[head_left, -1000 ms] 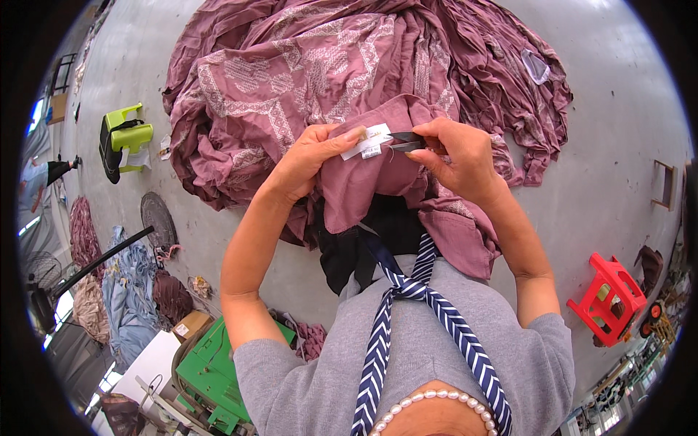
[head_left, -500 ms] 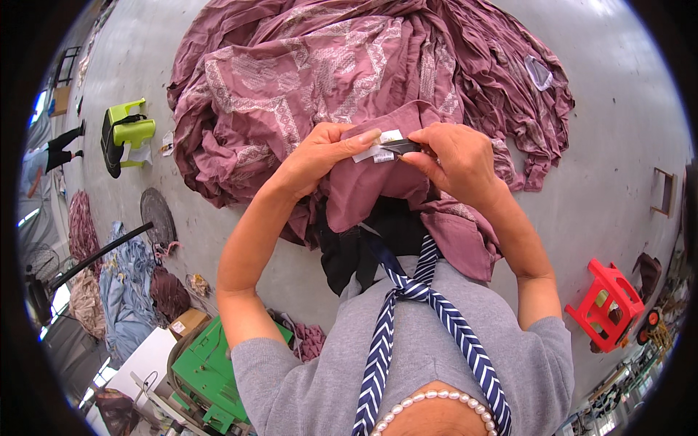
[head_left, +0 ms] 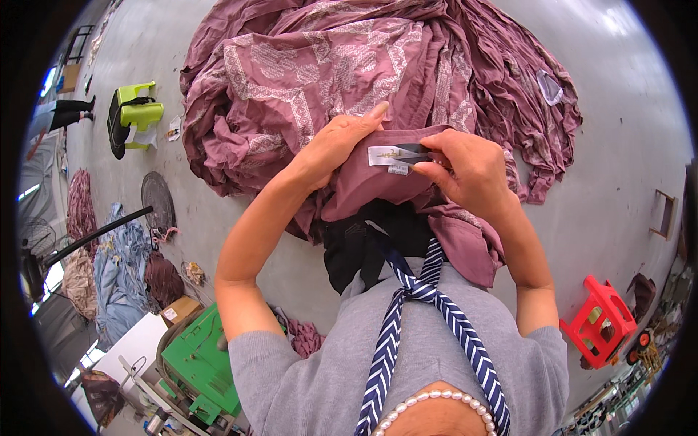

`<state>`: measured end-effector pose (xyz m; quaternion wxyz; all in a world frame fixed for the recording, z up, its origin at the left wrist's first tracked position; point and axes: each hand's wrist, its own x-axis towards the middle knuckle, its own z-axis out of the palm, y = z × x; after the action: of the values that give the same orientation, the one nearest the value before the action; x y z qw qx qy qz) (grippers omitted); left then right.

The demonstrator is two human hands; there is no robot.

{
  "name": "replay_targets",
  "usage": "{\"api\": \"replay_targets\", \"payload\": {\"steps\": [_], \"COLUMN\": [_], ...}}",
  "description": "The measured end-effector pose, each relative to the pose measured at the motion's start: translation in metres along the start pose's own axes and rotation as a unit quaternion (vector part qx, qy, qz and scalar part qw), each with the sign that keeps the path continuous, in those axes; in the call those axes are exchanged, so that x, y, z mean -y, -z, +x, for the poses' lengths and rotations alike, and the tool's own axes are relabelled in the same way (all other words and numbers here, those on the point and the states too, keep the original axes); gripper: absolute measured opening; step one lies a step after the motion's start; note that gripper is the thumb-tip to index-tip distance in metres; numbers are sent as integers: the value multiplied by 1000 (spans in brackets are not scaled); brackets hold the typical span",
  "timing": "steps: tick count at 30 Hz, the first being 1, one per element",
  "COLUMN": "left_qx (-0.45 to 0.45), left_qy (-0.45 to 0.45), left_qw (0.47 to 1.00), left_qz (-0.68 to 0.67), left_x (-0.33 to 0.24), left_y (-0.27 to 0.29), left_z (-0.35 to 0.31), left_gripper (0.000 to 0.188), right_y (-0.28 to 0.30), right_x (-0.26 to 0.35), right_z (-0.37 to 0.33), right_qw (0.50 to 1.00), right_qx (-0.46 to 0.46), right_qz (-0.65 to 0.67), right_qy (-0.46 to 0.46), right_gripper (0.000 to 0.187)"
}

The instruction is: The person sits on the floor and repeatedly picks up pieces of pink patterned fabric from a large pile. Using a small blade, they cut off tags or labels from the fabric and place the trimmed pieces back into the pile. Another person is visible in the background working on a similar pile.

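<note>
The white label on the mauve garment lies crosswise just left of the nearer right hand — closed round dark snips — while the left hand, fingers curled, grips the garment.

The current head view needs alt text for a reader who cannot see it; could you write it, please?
The person's right hand holds dark snips over a white label on mauve cloth, which the left hand touches left of the label. Beyond, a heap of patterned mauve fabric covers part of a grey floor.
</note>
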<state>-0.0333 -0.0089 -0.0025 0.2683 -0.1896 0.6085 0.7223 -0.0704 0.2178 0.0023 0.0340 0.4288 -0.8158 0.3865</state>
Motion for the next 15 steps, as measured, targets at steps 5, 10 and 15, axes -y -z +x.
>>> {"api": "replay_targets", "payload": {"steps": [5,10,15], "left_qx": [0,-52,-48], "left_qy": [18,-11,-2], "left_qw": [999,997,998], "left_qz": [28,-52,-47], "left_x": [1,-7,-6], "left_y": [6,-13,-9], "left_z": [3,-4,-1], "left_gripper": [32,34,36], "right_y": [-6,-8,-11], "right_x": [3,9,13], "right_z": [6,12,18], "right_qw": [999,999,998], "right_qx": [14,17,14], "right_qz": [-26,-38,-48], "right_qy": [30,31,44], "right_gripper": [27,27,27]}}
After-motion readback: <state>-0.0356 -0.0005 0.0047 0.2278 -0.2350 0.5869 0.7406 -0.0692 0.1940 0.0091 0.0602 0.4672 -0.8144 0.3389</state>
